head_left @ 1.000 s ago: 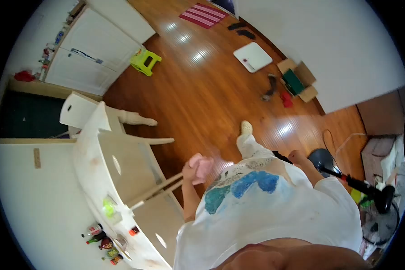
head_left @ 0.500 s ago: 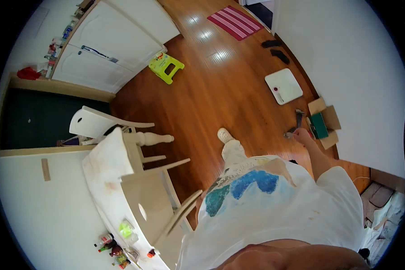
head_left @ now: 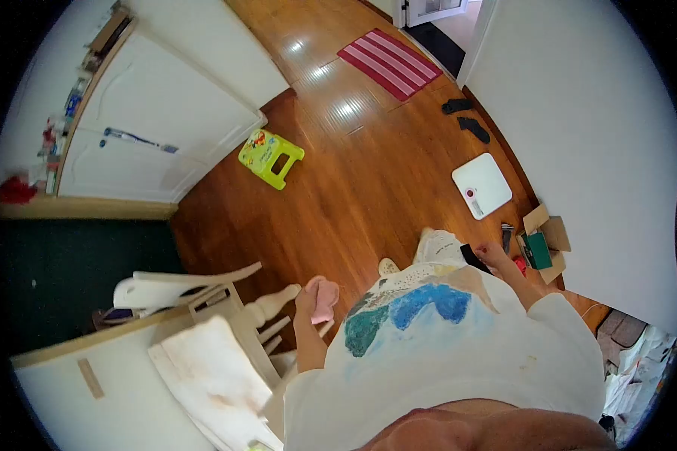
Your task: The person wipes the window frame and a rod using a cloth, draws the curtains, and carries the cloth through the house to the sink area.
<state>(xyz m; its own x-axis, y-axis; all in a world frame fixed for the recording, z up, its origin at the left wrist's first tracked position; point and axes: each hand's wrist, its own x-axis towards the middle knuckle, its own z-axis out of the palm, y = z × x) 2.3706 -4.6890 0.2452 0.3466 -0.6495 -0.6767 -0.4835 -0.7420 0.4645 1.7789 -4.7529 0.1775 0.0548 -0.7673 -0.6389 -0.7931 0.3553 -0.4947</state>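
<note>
My left hand [head_left: 306, 302] is closed on a pink cloth item [head_left: 324, 299], held out beside the white chair legs [head_left: 276, 302]. Closer to my body, my right hand [head_left: 490, 256] has its fingers bent together in front of my shirt hem. A black piece of cloth [head_left: 474, 259] shows right at those fingertips, partly covered by the shirt. Beyond the right hand, a grey sock [head_left: 507, 237] lies on the floor next to an open cardboard box [head_left: 555, 233] with a green side. Something small and red [head_left: 520, 264] sits between hand and box.
A white scale [head_left: 482, 186] lies on the wooden floor, with dark socks [head_left: 472, 129] farther off. Ahead are a yellow-green stool [head_left: 272, 156] and a red striped mat [head_left: 390, 63]. The white table [head_left: 210, 373] and chair [head_left: 180, 287] stand at left.
My left hand has come forward from the chair back, now with the pink cloth item. My right hand has drawn back toward my body. The view has shifted as I stepped.
</note>
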